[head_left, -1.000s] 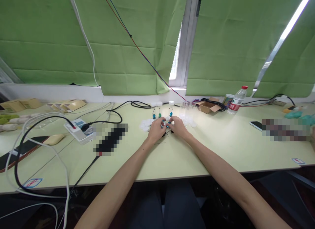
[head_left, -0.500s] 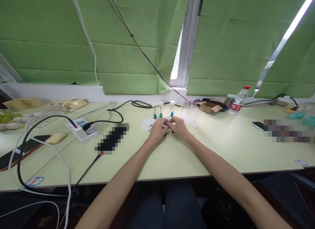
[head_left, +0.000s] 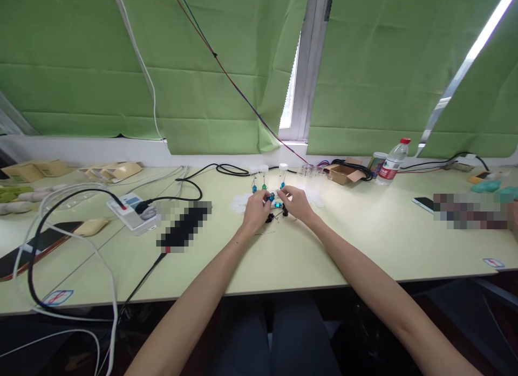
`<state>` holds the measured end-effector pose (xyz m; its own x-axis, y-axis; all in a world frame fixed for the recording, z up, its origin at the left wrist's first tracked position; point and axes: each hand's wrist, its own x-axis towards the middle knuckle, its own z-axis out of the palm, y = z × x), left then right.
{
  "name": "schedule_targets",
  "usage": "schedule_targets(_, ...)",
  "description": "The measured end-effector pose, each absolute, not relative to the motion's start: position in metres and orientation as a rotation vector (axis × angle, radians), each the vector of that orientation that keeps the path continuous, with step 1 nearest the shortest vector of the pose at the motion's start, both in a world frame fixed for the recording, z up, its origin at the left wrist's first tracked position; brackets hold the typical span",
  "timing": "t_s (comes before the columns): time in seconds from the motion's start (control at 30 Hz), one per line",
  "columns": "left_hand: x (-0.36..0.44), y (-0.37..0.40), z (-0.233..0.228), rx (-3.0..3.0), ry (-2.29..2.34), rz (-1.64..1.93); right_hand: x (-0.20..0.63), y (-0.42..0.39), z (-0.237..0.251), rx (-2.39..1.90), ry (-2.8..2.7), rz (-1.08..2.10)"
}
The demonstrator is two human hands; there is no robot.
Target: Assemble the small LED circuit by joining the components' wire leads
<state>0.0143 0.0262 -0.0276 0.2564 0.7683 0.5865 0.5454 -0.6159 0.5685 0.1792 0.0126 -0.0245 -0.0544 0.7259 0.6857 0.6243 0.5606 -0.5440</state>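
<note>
Left hand (head_left: 254, 210) and right hand (head_left: 297, 202) pinch one small blue-capped clear vial (head_left: 273, 197) between fingertips above the pale-green bench (head_left: 364, 241); keep grip light, wrists steady.

Green blinds (head_left: 226, 90) hang behind a pale table (head_left: 364, 241).

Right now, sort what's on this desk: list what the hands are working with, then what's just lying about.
In use: left hand, right hand, blue parts, vials, white caps.

Lying about: power strip, bottle, box, phone, black cable.
</note>
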Motion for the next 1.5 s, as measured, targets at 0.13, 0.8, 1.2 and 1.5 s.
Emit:
schedule_targets(0.13,0.015,0.025,-0.024,2.17,1.302,1.365,0.186,0.016,-0.026,-1.178,-1.74,0.108)
schedule_targets(0.8,0.02,0.02,-0.011,1.283,0.967,1.311,0.191,0.009,-0.026,-1.194,-2.245,0.125)
schedule_targets(1.2,0.021,0.022,-0.014,1.257,0.843,1.358,0.187,0.003,-0.02,-1.25,-2.351,0.166)
schedule_targets(1.5,0.022,0.018,-0.011,1.264,0.874,1.332,0.184,0.005,-0.022,-1.389,-2.309,0.124)
